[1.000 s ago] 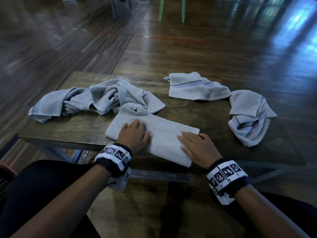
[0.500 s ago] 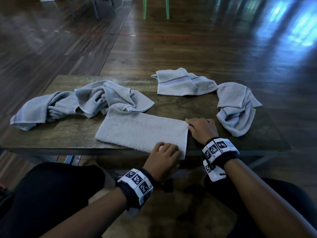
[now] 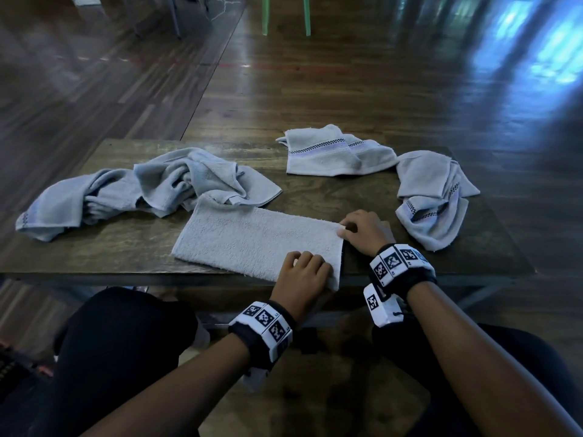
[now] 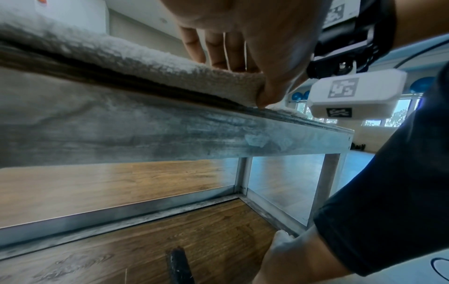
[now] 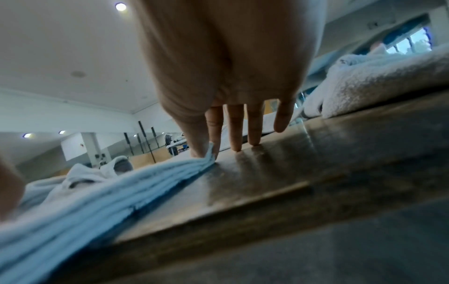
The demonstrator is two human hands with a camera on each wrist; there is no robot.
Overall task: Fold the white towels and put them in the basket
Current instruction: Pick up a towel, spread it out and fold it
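dark wooden low table [image 3: 94,257] on a glossy plank floor [image 3: 362,89], seen from a seated position. item one: folded towel [image 3: 252,241], pale, plain terry, a long flat rectangle lying near the table's front edge, its right end square and showing several stacked layers in the right wrist view [image 5: 145,184]. left hand [image 3: 304,274] grips the near right corner, thumb under the edge and fingers curled on top, as the left wrist view [image 4: 267,57] shows. right hand [image 3: 366,230] pinches the far right corner between thumb and forefinger, the other fingertips [image 5: 253,142] resting on the bare wood. both wrists carry black bands with white marker blocks. items two to five: unfolded towels, count uncertain, four by appearance. crumpled towel [image 3: 202,181] just behind the folded one, overlapping its far left corner; bunched towel [image 3: 69,203] beside it at the table's left end; striped towel [image 3: 331,152] at the far edge, loosely doubled, with a checked band; draped towel [image 3: 432,197] at the right end, also checked, near the right hand but apart from it. background: two green chair legs [image 3: 285,14] and grey metal legs at the top. black-clad knees below the table edge.
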